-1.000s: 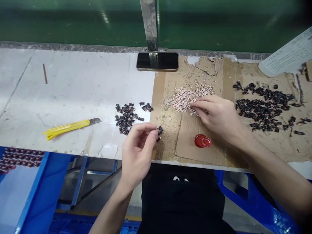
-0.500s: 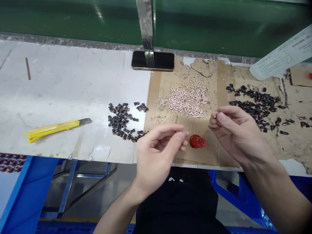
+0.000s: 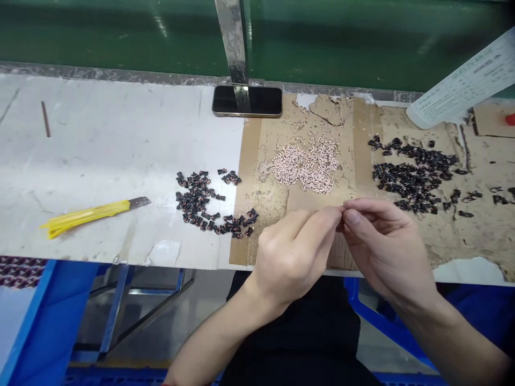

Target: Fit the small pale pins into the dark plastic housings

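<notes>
My left hand [image 3: 295, 252] and my right hand [image 3: 386, 246] meet fingertip to fingertip over the cardboard near the table's front edge. Both are closed in a pinch, and whatever sits between the fingertips is too small and covered to make out. Beyond them lies a pile of tiny pinkish pieces [image 3: 303, 167]. To the left is a heap of small black parts with coppery ends [image 3: 197, 198]. A larger heap of similar black parts [image 3: 418, 174] spreads to the right. The red object that stood between the hands is now hidden behind them.
A yellow utility knife [image 3: 90, 216] lies at left with its blade out. A phone [image 3: 247, 102] rests against the metal post [image 3: 233, 43]. A pale printed bottle or container [image 3: 462, 80] leans in at the right. A thin brown strip [image 3: 45, 119] lies far left.
My left hand has moved right and turned knuckles up, and my right hand has come slightly left and down, so their fingertips now meet. The red object has become covered.
</notes>
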Demonstrator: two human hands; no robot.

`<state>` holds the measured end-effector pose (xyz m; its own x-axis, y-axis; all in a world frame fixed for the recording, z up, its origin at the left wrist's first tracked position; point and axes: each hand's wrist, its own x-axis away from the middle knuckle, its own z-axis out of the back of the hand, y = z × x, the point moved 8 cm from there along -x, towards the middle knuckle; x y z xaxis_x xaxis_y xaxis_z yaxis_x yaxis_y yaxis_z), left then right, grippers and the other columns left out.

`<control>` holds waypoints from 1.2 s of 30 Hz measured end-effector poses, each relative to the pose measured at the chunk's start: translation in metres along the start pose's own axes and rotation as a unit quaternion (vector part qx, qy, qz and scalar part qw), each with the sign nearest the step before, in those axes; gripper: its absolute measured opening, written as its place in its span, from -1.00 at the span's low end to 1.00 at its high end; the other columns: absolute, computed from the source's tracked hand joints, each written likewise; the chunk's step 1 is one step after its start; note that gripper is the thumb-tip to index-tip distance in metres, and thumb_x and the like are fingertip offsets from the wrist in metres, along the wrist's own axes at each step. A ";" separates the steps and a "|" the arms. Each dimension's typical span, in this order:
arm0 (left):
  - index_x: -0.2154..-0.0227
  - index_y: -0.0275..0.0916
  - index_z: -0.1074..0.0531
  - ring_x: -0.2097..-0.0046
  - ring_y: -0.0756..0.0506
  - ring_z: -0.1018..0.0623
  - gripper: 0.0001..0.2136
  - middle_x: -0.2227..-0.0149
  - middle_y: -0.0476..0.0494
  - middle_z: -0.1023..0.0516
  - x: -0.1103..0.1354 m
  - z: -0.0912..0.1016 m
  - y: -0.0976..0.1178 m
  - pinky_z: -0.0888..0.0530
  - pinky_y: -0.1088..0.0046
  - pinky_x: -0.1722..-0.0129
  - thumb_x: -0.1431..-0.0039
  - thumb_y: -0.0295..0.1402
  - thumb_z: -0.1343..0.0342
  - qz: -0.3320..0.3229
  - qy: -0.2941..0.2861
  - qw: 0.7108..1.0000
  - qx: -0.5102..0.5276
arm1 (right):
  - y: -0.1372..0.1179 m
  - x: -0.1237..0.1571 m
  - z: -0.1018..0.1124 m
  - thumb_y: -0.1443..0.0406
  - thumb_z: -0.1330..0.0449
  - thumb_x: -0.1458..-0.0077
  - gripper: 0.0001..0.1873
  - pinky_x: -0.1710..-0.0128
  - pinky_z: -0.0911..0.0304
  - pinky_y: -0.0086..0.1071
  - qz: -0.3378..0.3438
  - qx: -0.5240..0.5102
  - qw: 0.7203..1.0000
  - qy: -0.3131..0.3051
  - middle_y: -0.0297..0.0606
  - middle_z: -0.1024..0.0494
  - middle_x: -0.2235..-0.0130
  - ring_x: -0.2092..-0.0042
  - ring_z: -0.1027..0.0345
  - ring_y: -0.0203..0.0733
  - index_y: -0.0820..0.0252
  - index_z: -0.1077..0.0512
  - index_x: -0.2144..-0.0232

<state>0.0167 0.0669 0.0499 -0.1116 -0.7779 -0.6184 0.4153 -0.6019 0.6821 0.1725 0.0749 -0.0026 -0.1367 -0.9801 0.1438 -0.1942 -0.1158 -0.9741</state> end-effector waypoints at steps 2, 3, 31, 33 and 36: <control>0.16 -0.27 -0.57 0.33 0.00 -0.67 -0.90 0.26 -0.10 -0.73 0.000 -0.003 -0.016 -0.62 0.53 0.26 -0.36 -0.53 -0.18 0.124 -0.033 0.986 0.110 | -0.006 0.001 0.002 0.25 -0.46 -0.15 -0.84 0.22 -0.59 -0.58 0.034 0.058 0.998 -0.013 -0.44 -0.75 0.23 0.28 -0.66 -0.37 -0.15 -0.70 0.20; 0.19 -0.25 -0.57 0.37 0.03 -0.65 -0.93 0.29 -0.07 -0.72 0.002 -0.008 -0.025 -0.61 0.57 0.32 -0.36 -0.49 -0.20 0.208 -0.056 0.959 0.186 | -0.010 0.002 0.002 0.29 -0.44 -0.18 -0.82 0.24 -0.60 -0.56 0.052 0.088 0.994 -0.028 -0.43 -0.75 0.23 0.29 -0.65 -0.36 -0.16 -0.70 0.18; 0.27 -0.21 -0.60 0.35 0.08 -0.68 -0.84 0.36 0.04 -0.70 0.057 -0.005 -0.065 -0.61 0.72 0.29 -0.13 -0.49 -0.44 0.488 -0.067 0.782 0.383 | -0.023 0.036 0.011 0.50 -0.36 -0.14 -0.76 -0.01 -0.43 -0.23 0.247 0.456 0.849 -0.096 -0.20 -0.62 0.07 0.03 -0.54 -0.13 0.12 -0.56 0.18; 0.23 -0.19 -0.62 0.33 0.08 -0.69 -0.89 0.32 0.03 -0.73 0.056 -0.001 -0.065 -0.62 0.72 0.26 -0.20 -0.44 -0.40 0.479 -0.058 0.795 0.367 | -0.023 0.038 0.006 0.51 -0.36 -0.13 -0.75 0.00 -0.44 -0.21 0.273 0.492 0.821 -0.099 -0.17 -0.63 0.06 0.04 -0.55 -0.10 0.14 -0.56 0.17; 0.20 -0.20 -0.63 0.28 0.07 -0.70 -0.94 0.28 0.01 -0.73 0.052 0.002 -0.065 -0.63 0.70 0.22 -0.28 -0.42 -0.34 0.465 -0.050 0.813 0.347 | -0.022 0.037 0.000 0.51 -0.36 -0.13 -0.74 0.00 -0.45 -0.18 0.290 0.519 0.797 -0.107 -0.14 -0.64 0.07 0.05 -0.57 -0.07 0.15 -0.54 0.16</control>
<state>-0.0180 0.0653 -0.0254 -0.1274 -0.9447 0.3021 -0.2433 0.3251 0.9139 0.1721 0.0409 0.0240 0.2787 -0.9092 -0.3093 0.7646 0.4050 -0.5013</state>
